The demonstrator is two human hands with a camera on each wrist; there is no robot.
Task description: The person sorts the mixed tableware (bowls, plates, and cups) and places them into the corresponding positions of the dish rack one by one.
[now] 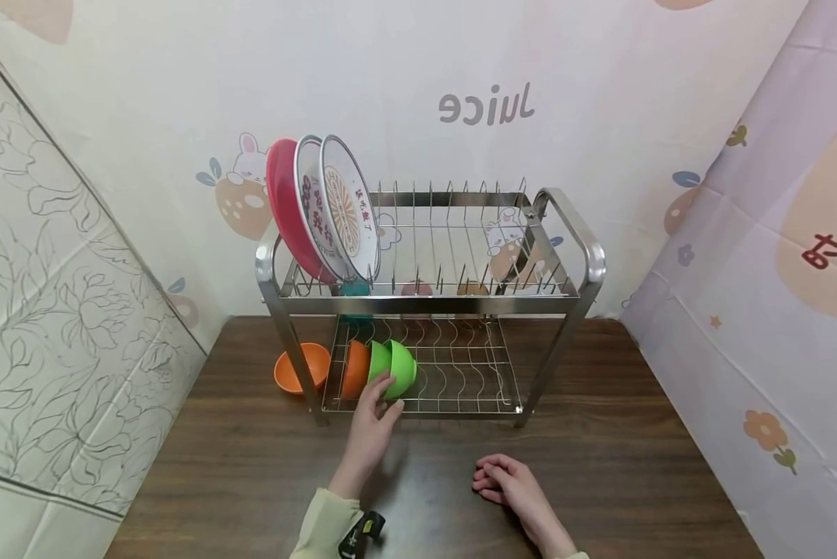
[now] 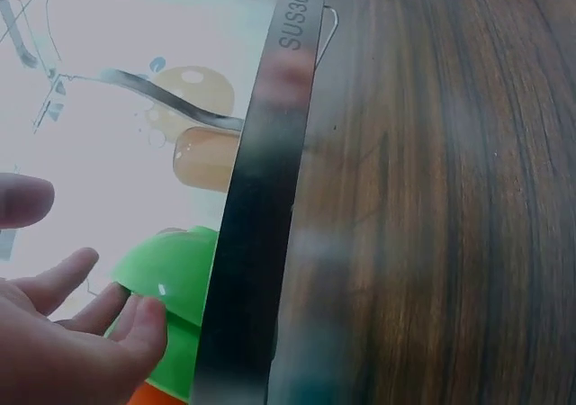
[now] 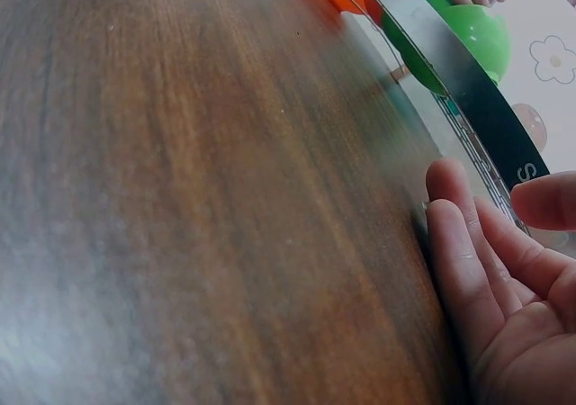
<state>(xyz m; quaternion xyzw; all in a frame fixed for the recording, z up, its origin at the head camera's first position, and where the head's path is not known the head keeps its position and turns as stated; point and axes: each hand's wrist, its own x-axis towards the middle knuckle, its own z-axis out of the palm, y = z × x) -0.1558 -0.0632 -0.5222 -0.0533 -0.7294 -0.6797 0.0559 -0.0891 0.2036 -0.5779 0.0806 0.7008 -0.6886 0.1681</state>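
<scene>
Two green bowls (image 1: pixel 404 368) and an orange bowl (image 1: pixel 354 369) stand on edge, nested in a row, at the left of the rack's lower shelf. My left hand (image 1: pixel 374 415) is at their front, fingertips right at the rim of a green bowl (image 2: pixel 171 274) in the left wrist view. Its thumb stands well apart from the bowl there. My right hand (image 1: pixel 508 485) rests on the table in front of the rack, fingers loosely bent and holding nothing. In the right wrist view its fingers (image 3: pixel 463 261) lie near the shelf's front bar.
A two-tier metal dish rack (image 1: pixel 425 305) stands on the wooden table (image 1: pixel 600 466). A red plate (image 1: pixel 286 210) and two white patterned plates (image 1: pixel 349 206) lean at the upper left. Another orange bowl (image 1: pixel 303 368) sits by the rack's left leg. Several cups show behind the upper front bar.
</scene>
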